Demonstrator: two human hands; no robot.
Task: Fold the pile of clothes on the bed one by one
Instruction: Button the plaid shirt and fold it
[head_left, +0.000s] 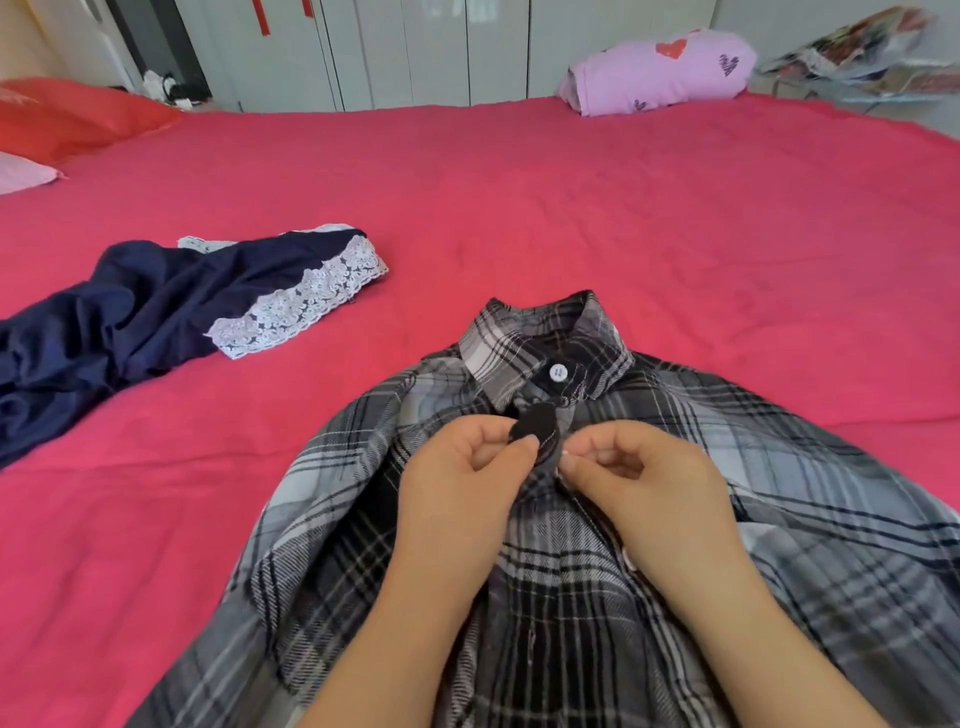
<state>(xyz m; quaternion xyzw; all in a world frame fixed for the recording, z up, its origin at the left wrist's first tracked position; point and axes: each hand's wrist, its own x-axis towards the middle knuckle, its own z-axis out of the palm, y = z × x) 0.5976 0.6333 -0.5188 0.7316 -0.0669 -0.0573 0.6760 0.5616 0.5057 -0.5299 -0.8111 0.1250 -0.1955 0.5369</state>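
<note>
A grey, black and white plaid shirt (810, 499) lies front up at the near edge of the bed (571, 208), a little right of its middle, with the collar (540, 338) pointing toward the far edge. 1 white button (558, 372) on the collar band is done up. Just below it both hands meet on the shirt's front opening.

The left hand (462, 478) has its fingers curled, and thumb and forefinger pinch a dark, rounded flap (537, 422) of the front edge, lifting it slightly off the cloth beneath. The right hand (644, 483) is curled too, its thumb and forefinger tips pressed together on the facing edge of the opening, just beside the flap. Whether a button sits between those tips cannot be told. Both forearms lie over the lower front of the shirt, and the cloth bunches in folds beside the left wrist.

A navy garment (130, 312) with white lace trim (306, 299) lies crumpled toward the left edge of the bed, well apart from the shirt. A lilac bundle (665, 73) with heart prints rests at the far right corner. A red pillow (67, 114) and a pale pink one (21, 174) lie at the far left corner. Pale cupboard doors (415, 47) stand beyond the far edge.
</note>
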